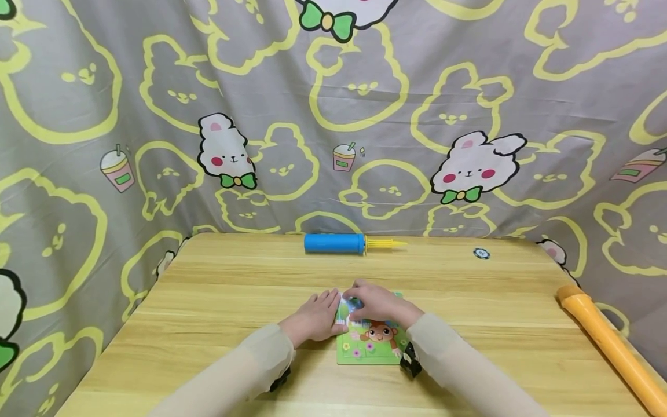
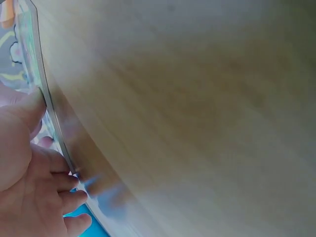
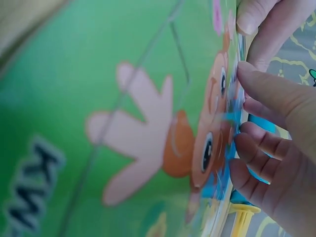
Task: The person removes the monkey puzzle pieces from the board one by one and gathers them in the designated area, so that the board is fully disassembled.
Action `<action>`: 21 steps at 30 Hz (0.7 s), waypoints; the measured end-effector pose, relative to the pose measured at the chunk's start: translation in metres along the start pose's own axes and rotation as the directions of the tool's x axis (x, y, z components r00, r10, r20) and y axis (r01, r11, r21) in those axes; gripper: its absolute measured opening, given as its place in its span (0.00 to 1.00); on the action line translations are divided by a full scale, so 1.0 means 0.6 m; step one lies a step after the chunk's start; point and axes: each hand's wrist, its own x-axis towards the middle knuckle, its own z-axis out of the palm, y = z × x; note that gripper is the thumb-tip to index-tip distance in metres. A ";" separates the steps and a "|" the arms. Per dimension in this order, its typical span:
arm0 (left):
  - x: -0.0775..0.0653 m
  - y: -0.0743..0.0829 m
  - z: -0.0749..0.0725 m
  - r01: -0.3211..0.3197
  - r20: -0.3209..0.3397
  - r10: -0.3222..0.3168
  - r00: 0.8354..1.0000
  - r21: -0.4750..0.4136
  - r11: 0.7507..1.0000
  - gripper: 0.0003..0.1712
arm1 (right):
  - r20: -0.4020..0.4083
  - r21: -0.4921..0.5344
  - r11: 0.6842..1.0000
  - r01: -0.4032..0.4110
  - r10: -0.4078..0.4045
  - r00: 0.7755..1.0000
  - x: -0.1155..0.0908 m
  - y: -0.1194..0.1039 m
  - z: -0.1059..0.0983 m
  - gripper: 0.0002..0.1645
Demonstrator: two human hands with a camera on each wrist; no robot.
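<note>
A square picture puzzle (image 1: 365,354) with a cartoon monkey on green lies flat on the table, cut lines showing across it in the right wrist view. My left hand (image 1: 319,315) rests at its left side, with the thumb (image 2: 35,104) on the puzzle's edge and the fingers spread along it. Over the upper part is my right hand (image 1: 379,302); its thumb (image 3: 256,81) and bent fingertips (image 3: 242,148) touch the surface, set apart from each other. Part of the upper picture is hidden under this hand. I see no loose piece between its fingers.
A blue hand pump (image 1: 334,243) with a yellow nozzle lies at the table's back edge. Right of it is a small round chip (image 1: 482,253). An orange tube (image 1: 607,344) runs along the right edge. A patterned curtain (image 1: 281,87) hangs behind the wooden table (image 1: 219,289).
</note>
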 end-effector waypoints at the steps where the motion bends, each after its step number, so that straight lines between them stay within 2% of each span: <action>1: 0.000 0.001 0.000 0.003 -0.001 -0.003 1.000 0.007 1.000 0.45 | -0.002 -0.001 1.000 -0.004 0.004 1.000 0.000 -0.001 0.000 0.28; 8: -0.002 0.004 0.001 0.028 -0.017 -0.028 0.999 0.021 0.999 0.45 | -0.006 0.008 0.999 -0.045 0.046 0.999 0.000 -0.007 -0.001 0.23; 14: -0.003 0.004 0.001 0.035 -0.017 -0.034 0.999 0.027 0.999 0.45 | -0.008 0.007 0.999 -0.040 0.040 0.999 0.004 -0.004 0.000 0.23; 21: -0.002 0.005 0.000 0.026 -0.016 -0.026 1.000 0.033 0.999 0.45 | 0.009 0.081 0.995 -0.053 0.052 0.999 0.008 0.001 0.000 0.22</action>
